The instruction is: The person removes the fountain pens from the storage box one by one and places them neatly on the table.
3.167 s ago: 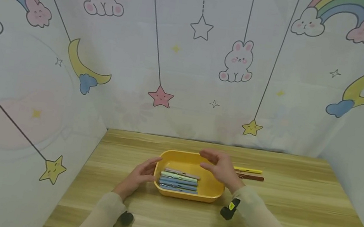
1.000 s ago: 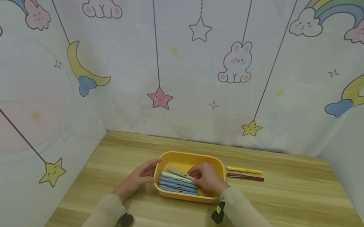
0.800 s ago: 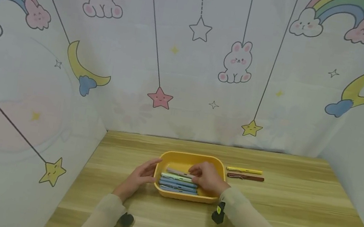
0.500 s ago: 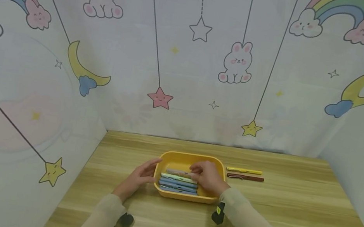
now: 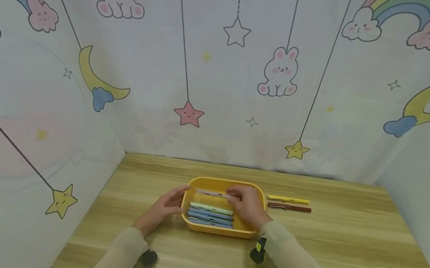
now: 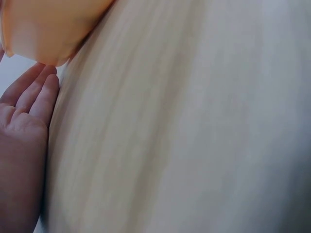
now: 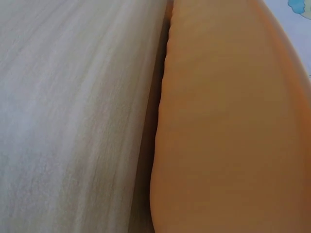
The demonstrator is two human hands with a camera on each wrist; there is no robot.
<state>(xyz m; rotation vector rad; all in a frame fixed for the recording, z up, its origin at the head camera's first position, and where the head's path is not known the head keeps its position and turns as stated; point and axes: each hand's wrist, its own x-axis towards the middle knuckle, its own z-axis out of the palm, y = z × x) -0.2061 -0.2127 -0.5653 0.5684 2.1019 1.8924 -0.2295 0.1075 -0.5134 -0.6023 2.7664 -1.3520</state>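
A yellow basket (image 5: 221,231) sits on the table, its side wall also showing in the right wrist view. My right hand (image 5: 249,206) reaches into it and pinches the right end of a pale pinkish-grey pen (image 5: 208,193). That pen lies level across the back half of the basket, apart from the others. In the front half a light green pen (image 5: 211,208) and several blue pens (image 5: 211,217) lie side by side. My left hand (image 5: 162,209) rests against the basket's left end with fingers fairly straight; in the left wrist view its fingertips (image 6: 50,82) meet the basket wall.
Right of the basket, a yellow pen (image 5: 288,199) and a dark red-brown pen (image 5: 289,207) lie parallel on the wood-grain table (image 5: 347,255). Printed white curtains (image 5: 230,85) stand behind the table and along both sides.
My right hand went down into the basket, took hold of the pinkish-grey pen beside the green one and moved it toward the back. My left hand has stayed at the basket's left end.
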